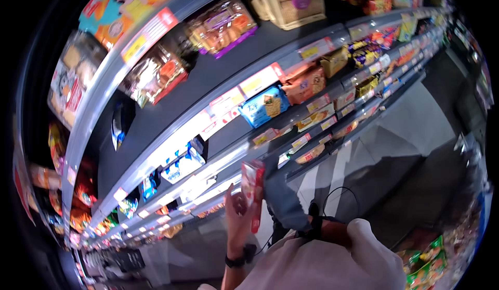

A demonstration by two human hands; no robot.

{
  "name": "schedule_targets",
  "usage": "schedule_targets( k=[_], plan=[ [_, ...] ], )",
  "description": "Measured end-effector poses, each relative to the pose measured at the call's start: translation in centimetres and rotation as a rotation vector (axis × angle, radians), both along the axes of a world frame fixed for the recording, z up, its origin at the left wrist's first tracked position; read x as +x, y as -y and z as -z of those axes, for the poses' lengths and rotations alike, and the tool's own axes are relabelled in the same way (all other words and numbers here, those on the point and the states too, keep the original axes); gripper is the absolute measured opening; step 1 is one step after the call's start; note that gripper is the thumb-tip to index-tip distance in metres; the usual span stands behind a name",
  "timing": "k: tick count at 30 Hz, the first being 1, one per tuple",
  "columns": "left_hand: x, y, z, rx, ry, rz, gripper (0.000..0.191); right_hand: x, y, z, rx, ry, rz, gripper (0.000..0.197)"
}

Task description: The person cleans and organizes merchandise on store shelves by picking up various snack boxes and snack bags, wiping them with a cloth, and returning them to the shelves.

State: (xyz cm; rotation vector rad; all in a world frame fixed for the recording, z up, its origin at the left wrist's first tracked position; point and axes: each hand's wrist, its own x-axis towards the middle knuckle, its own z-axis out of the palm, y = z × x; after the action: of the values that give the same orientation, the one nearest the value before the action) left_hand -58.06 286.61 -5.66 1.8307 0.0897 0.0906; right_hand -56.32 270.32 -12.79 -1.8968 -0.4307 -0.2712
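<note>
My left hand (pixel 237 208) grips a narrow red-and-white packaged item (pixel 253 192), held upright in front of the lower shelves. A black band with a small dark device (pixel 239 257) circles that wrist. My right forearm (pixel 335 231) lies in shadow across my body, with a dark strap (pixel 314 225) near the wrist. Beyond the strap is a blurred blue-grey shape (pixel 286 202); I cannot tell whether it is my right hand, cloth or something held. Past the red item, a blue cracker packet (pixel 265 106) stands on a shelf beside orange packets (pixel 306 83).
Grey store shelves (pixel 222 75) carry clear-packed baked goods (pixel 222 26), a white-and-blue pack (pixel 183 167) and price tags (pixel 261 81). A black wire loop (pixel 343 190) is near the tiled floor (pixel 413 114). Green snack packets (pixel 429 262) lie at the lower right.
</note>
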Motion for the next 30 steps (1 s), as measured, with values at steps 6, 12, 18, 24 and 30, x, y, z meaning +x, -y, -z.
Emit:
schedule_targets(
  k=[6,12,18,24,30],
  plan=[
    [1.7,0.1,-1.8,0.198,-0.029,-0.047,0.071,1.7,-2.9,-3.7,0.360,-0.434,-0.148,0.036],
    [1.0,2.9,0.1,-0.152,0.034,0.093,0.059,1.4,1.7,-3.5,0.308,-0.194,-0.082,0.073],
    [4.0,4.4,0.7,-0.220,-0.082,0.063,0.050,0.9,1.9,-3.4,0.168,0.011,-0.108,0.065],
    [-0.4,6.2,2.4,-0.050,-0.001,0.233,0.047,-0.2,5.2,-6.0,0.341,-0.183,0.008,0.054],
    [0.5,5.1,-0.5,-0.312,-0.175,0.185,0.039,0.0,2.1,-2.8,0.725,-0.339,0.055,0.040]
  ],
)
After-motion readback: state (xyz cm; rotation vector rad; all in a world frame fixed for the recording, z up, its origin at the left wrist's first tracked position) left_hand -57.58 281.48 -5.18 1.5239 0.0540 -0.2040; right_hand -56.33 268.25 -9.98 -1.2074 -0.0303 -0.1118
